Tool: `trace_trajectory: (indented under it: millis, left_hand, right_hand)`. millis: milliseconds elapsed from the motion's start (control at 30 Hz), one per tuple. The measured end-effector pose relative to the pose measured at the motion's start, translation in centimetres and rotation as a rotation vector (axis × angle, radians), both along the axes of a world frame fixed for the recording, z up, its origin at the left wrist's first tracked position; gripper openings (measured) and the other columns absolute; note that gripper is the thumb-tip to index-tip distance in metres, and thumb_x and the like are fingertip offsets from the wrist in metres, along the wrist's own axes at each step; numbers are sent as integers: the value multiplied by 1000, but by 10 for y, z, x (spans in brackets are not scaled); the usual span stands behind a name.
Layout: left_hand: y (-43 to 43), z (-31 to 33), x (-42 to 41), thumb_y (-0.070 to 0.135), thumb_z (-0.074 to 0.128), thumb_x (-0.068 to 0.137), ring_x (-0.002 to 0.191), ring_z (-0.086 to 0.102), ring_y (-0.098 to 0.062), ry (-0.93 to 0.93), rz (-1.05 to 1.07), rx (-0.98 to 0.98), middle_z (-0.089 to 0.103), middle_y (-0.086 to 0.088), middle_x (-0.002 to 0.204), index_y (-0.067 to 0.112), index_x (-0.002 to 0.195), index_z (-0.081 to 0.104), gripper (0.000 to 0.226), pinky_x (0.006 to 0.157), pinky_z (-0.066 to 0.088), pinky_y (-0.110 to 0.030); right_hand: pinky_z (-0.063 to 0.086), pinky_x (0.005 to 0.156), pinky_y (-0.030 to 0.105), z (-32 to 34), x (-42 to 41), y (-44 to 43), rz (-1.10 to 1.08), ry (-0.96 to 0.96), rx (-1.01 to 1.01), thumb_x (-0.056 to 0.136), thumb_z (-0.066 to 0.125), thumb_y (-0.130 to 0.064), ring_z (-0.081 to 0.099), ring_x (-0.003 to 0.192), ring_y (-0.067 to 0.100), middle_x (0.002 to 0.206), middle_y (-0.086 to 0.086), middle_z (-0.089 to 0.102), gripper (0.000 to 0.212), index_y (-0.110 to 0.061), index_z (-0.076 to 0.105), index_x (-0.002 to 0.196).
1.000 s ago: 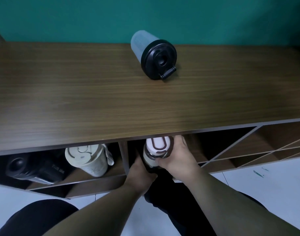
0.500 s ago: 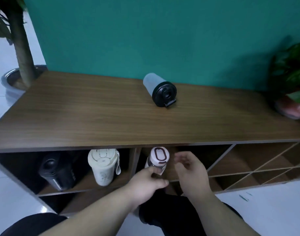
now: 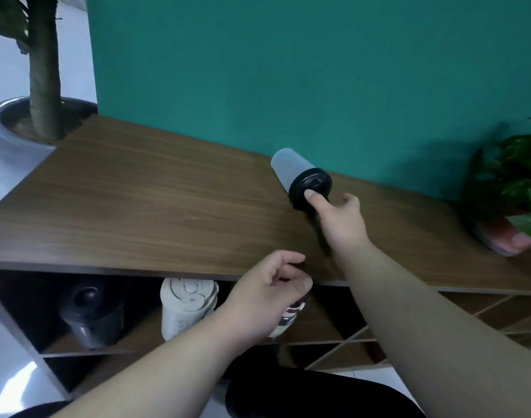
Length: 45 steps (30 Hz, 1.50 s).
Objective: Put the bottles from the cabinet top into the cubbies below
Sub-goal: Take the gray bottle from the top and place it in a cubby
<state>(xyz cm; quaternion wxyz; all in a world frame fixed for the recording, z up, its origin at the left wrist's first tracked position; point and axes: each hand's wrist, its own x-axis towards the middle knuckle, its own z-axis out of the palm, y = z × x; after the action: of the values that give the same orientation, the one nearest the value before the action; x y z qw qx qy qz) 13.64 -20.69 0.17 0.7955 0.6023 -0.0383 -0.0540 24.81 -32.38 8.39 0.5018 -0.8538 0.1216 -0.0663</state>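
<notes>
A: Where is the last bottle [image 3: 300, 179] sitting?

B: It is lying on its side on the wooden cabinet top [image 3: 155, 206], close to the green wall [image 3: 288, 70], with its frosted body pointing toward the wall and its black lid [image 3: 310, 188] facing the camera.

A: What is the right hand [image 3: 338, 220] doing?

B: It is reaching across the cabinet top to the lid. The thumb is resting against the lid's face, and the other fingers are curling around on the far side, so I cannot tell whether it is gripping yet.

A: And the left hand [image 3: 270, 292]?

B: It is hanging at the front edge of the cabinet top, fingers loosely curled with the thumb near the fingertips, holding nothing that I can see.

A: What is sitting in the cubbies below?

B: In the left cubby [image 3: 23, 312] a black bottle [image 3: 89, 315] is standing beside a cream bottle [image 3: 185, 309]. In the next cubby a white bottle with dark markings [image 3: 288, 319] is showing just behind the left hand, mostly hidden by it. The diagonal cubbies [image 3: 484, 315] farther right are showing only their wooden dividers.

A: Anything else around?

B: A potted tree [image 3: 42, 86] is standing on the floor past the left end of the cabinet, and a leafy plant in a pink pot [image 3: 511, 206] is sitting on the top's right end.
</notes>
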Motion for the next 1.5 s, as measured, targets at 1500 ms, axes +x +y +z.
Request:
trace_trajectory:
  millis: [1500]
  left_hand:
    - [-142, -113, 21, 8, 77, 89, 95, 71, 10, 58, -192, 678, 77, 6, 95, 40, 94, 69, 34, 88, 60, -22]
  right_hand:
    - [41, 109, 28, -125, -75, -212, 654, 276, -281, 56, 88, -58, 40, 135, 2, 149, -23, 27, 125, -45, 11, 154]
